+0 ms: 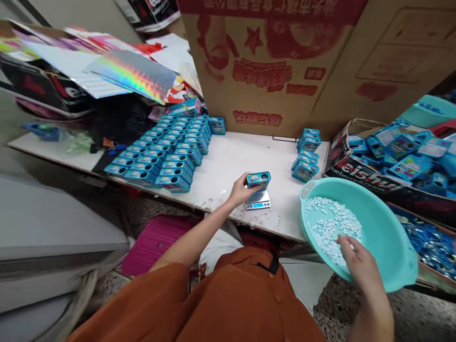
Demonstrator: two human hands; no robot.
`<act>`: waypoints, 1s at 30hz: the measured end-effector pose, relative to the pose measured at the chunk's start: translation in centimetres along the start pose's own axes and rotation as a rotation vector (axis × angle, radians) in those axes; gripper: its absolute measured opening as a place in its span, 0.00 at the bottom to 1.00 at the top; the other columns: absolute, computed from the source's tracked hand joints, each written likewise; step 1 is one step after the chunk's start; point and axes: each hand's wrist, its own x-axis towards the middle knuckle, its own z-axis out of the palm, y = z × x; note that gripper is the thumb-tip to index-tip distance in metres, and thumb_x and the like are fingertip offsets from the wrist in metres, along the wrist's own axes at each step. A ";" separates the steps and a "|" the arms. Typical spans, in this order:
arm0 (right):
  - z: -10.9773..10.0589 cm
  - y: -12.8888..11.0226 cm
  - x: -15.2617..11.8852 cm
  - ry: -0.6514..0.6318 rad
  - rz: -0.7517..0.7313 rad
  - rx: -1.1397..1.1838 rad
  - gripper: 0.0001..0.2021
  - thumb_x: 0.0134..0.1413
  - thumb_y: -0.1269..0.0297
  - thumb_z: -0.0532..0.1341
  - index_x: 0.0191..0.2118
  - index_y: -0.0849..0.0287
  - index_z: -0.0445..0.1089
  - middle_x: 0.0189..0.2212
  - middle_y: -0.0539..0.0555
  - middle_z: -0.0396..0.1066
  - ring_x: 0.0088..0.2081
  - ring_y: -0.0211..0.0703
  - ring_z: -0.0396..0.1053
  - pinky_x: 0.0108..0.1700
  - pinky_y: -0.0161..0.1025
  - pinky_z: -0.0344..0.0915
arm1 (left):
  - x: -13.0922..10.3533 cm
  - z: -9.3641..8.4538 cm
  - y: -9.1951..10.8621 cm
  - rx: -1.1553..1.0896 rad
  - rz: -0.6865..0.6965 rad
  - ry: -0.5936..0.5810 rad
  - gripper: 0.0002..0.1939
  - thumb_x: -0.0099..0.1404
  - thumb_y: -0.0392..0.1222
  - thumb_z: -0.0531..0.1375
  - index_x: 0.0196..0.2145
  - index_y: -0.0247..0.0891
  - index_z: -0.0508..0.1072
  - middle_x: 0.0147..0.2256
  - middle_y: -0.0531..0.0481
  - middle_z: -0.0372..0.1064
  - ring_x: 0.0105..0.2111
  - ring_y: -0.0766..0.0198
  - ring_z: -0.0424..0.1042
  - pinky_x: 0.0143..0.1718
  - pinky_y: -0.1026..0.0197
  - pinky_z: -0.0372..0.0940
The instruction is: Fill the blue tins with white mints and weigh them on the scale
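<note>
Currently, the left hand grips a small blue box, with its fingers closed around the sides of the box. The box is positioned directly above the compact scale; whether it touches the weighing plate cannot be determined. The scale stands near the front edge of the white surface.

The right hand reaches into the turquoise basin. Its fingers are drawn together at the white tablets; whether they pinch any cannot be determined. The tablets are spread across the left part of the basin floor.

Behind the basin, an open black carton contains jumbled blue boxes. Below this carton, blue pieces lie in a heap. Further blue boxes stand in close rows to the left.
</note>
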 end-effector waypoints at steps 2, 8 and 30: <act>0.0 -0.1 -0.3 -0.001 0.003 -0.019 0.24 0.52 0.41 0.52 0.34 0.57 0.73 0.26 0.55 0.74 0.28 0.47 0.68 0.29 0.37 0.60 | 0.2 -0.1 -0.9 -0.013 0.000 -0.010 0.20 0.50 0.44 0.69 0.39 0.37 0.70 0.35 0.51 0.72 0.37 0.64 0.71 0.40 0.64 0.64; -0.3 0.0 -0.5 0.017 0.046 -0.061 0.26 0.52 0.40 0.51 0.35 0.58 0.74 0.23 0.55 0.71 0.27 0.47 0.66 0.28 0.38 0.58 | 0.2 0.0 -3.2 0.045 0.009 -0.039 0.21 0.51 0.44 0.69 0.41 0.37 0.70 0.38 0.49 0.73 0.39 0.61 0.72 0.42 0.62 0.65; 0.2 -0.9 0.6 -0.043 0.082 -0.110 0.26 0.53 0.41 0.51 0.38 0.58 0.74 0.26 0.54 0.70 0.27 0.46 0.65 0.29 0.38 0.58 | -7.5 -3.6 1.1 0.120 0.020 0.282 0.14 0.65 0.51 0.56 0.36 0.37 0.71 0.36 0.46 0.70 0.38 0.61 0.70 0.45 0.58 0.65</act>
